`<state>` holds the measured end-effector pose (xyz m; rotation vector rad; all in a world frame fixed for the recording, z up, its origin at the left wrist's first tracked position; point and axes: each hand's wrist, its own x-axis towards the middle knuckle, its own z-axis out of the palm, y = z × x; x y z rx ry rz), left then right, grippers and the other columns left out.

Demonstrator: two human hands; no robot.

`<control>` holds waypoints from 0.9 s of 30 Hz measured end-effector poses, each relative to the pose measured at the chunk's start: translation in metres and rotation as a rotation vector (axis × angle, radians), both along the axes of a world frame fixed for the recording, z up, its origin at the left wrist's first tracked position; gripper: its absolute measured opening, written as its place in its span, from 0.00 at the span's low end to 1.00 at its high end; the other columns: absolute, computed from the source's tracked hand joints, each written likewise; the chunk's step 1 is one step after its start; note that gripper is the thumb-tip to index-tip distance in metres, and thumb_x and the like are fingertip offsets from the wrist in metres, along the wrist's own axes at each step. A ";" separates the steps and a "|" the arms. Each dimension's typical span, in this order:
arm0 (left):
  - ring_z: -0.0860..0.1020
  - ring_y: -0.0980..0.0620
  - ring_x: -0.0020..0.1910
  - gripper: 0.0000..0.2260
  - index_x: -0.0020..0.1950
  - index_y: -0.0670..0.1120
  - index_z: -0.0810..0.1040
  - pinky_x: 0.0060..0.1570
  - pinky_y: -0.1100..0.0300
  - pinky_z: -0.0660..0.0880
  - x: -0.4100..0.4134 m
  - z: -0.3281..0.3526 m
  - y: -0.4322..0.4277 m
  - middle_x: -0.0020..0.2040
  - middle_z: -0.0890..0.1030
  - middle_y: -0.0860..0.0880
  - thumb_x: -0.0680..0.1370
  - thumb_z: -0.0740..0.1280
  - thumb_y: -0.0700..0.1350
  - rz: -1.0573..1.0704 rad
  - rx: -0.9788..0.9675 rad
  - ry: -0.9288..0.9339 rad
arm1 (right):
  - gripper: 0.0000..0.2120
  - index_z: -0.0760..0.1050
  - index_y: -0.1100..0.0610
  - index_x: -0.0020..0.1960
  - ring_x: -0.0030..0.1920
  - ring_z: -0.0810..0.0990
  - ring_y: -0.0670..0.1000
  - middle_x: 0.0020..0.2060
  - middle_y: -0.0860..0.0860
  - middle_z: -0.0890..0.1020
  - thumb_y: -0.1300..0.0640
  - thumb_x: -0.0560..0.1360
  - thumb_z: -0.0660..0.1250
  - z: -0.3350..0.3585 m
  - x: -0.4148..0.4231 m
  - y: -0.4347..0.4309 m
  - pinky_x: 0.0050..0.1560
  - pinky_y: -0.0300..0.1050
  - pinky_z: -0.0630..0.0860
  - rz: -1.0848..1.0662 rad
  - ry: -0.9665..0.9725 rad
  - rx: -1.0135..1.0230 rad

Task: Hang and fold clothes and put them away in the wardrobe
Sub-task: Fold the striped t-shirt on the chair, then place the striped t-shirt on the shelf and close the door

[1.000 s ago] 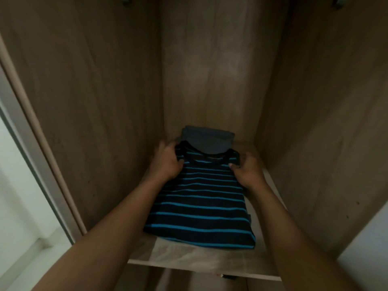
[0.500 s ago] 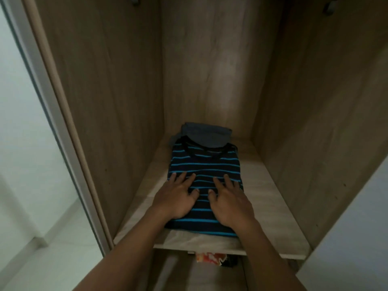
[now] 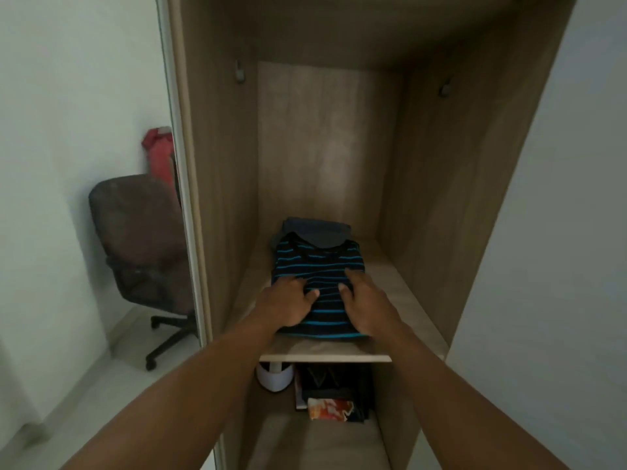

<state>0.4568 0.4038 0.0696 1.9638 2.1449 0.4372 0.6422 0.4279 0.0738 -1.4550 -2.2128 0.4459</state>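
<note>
A folded black shirt with blue stripes (image 3: 317, 262) lies on the wooden wardrobe shelf (image 3: 400, 300), on top of a folded grey garment (image 3: 317, 230) that shows behind it. My left hand (image 3: 288, 303) rests flat on the shirt's near left part, fingers spread. My right hand (image 3: 368, 305) rests flat on its near right part. Both palms press down on the fabric; neither grips it.
Under the shelf, a lower compartment holds a white rounded object (image 3: 274, 378), dark folded items (image 3: 334, 381) and an orange patterned cloth (image 3: 330, 408). A brown office chair (image 3: 142, 245) stands left of the wardrobe side, with a red bag (image 3: 159, 154) behind it.
My hands slid from the shirt's collar end back to its near half and flattened. The view pulled back, showing the lower compartment and the chair.
</note>
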 end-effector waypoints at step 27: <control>0.62 0.48 0.77 0.37 0.80 0.52 0.56 0.71 0.46 0.66 0.282 0.143 -0.400 0.80 0.59 0.50 0.77 0.62 0.68 -0.157 0.391 0.125 | 0.22 0.64 0.51 0.75 0.73 0.67 0.53 0.74 0.51 0.68 0.46 0.84 0.54 0.170 0.277 -0.409 0.74 0.52 0.65 -0.021 0.166 0.657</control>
